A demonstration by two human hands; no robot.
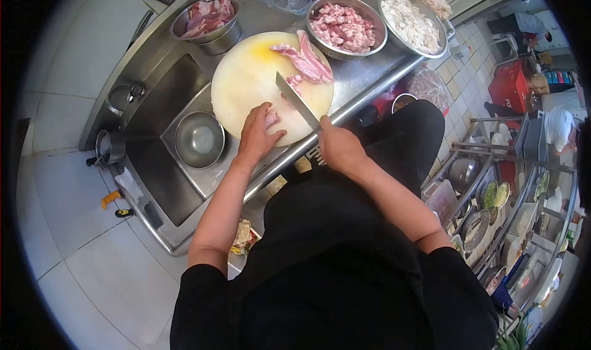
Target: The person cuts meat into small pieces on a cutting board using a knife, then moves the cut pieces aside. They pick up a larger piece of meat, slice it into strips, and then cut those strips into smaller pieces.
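My right hand [340, 146] grips the handle of a kitchen knife [298, 103], its broad blade slanting across the round cutting board [234, 85]. On the board's near side, my left hand [257, 135] has its fingers and thumb around a small piece of meat [271, 119]. Small bits of meat lie beside the blade, which partly hides them. Beyond the knife rests a larger strip of raw meat [311, 62] with a pale fatty edge. A yellow stain marks the board's far part.
Behind the board stand a bowl of diced meat [326, 45], a bowl of white pieces [383, 11] and a bowl of meat slabs [181, 27]. At left is a sink [166, 98] with a metal bowl [200, 139]. Racks [486, 159] stand at right.
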